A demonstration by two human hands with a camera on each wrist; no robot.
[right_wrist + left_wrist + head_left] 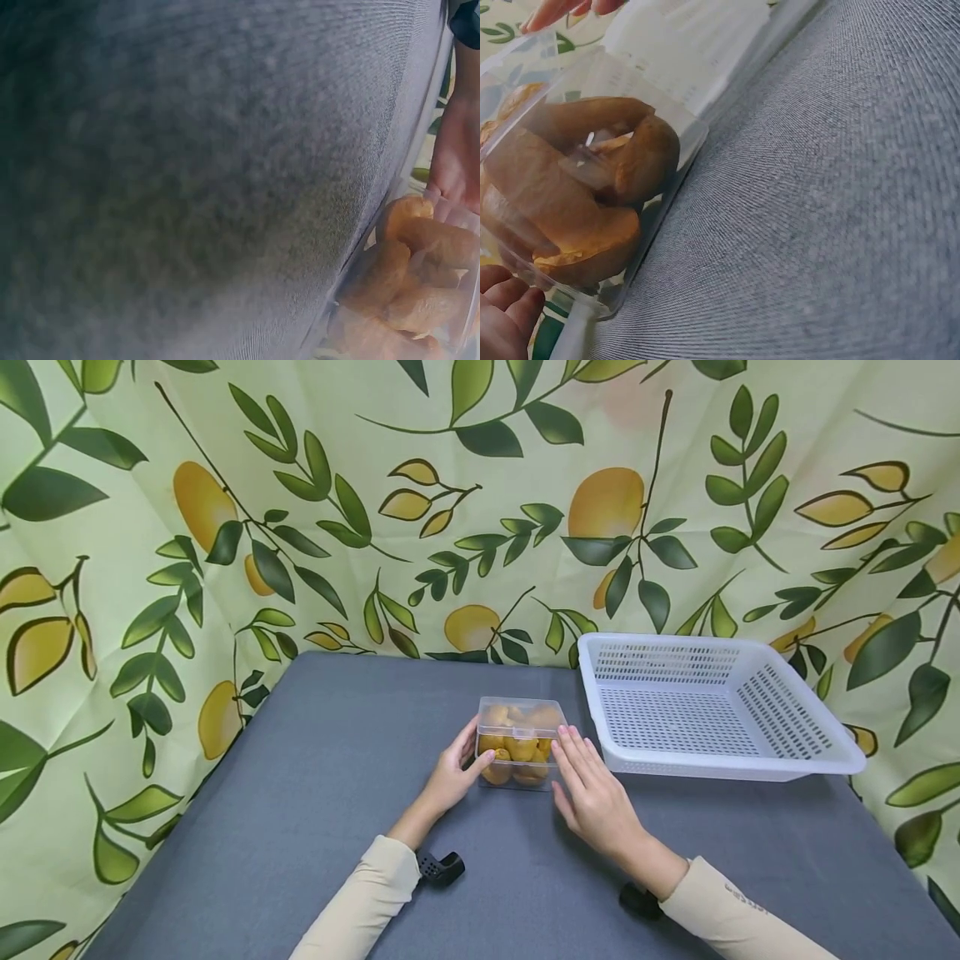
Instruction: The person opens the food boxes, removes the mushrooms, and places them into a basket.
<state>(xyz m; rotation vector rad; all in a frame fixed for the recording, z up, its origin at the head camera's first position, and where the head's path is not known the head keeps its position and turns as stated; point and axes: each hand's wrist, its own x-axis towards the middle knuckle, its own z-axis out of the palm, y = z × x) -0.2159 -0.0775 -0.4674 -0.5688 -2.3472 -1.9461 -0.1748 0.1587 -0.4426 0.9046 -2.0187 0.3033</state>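
Observation:
A clear plastic box (519, 743), filled with several golden-brown pieces (570, 180) that look like small bread rolls, stands on the grey table. Its see-through lid (521, 713) covers the top. At the box's left side, my left hand (454, 770) grips the near corner, its thumb at the front and its fingers along the side. My right hand (597, 797) rests against the right side with fingers straight and together. In the right wrist view the rolls (420, 277) show through the box wall, with the left hand (454, 161) beyond them.
A white perforated plastic basket (675, 714) stands at the back right, just right of the box. Grey cloth (337, 760) covers the table. Behind it hangs a curtain (300, 527) printed with leaves and fruit. A black strap device (441, 867) sits at the left wrist.

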